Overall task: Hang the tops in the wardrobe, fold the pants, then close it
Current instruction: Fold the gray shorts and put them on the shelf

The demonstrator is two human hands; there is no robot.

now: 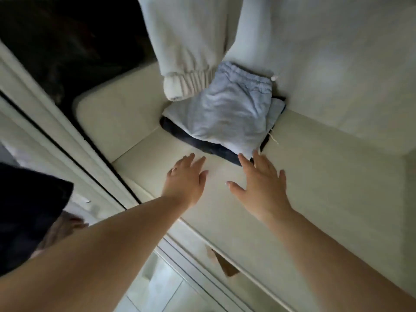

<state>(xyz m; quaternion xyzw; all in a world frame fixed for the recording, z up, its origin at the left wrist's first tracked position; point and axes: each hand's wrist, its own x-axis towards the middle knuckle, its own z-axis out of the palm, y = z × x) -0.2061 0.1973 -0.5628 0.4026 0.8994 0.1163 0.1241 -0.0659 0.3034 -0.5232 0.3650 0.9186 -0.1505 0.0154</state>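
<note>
Both hands are out flat over the wardrobe shelf (315, 176), fingers spread, gripping nothing. The right hand (262, 188) has its fingertips at the near corner of the folded light-blue pants (225, 115), stacked on a dark folded pair (216, 152) at twelve o'clock. The left hand (186, 179) hovers beside. A cream sweatshirt (186, 41) hangs above, cuff brushing the stack. Looks like squaring up before closing.

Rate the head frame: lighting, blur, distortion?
Head view: dim and flat, with no harsh glare; the upper left of the wardrobe interior is near black. Wide-angle bending curves the shelf edge and door frame. Left hand and right hand are slightly soft; the folded light pants read clearly.
</note>
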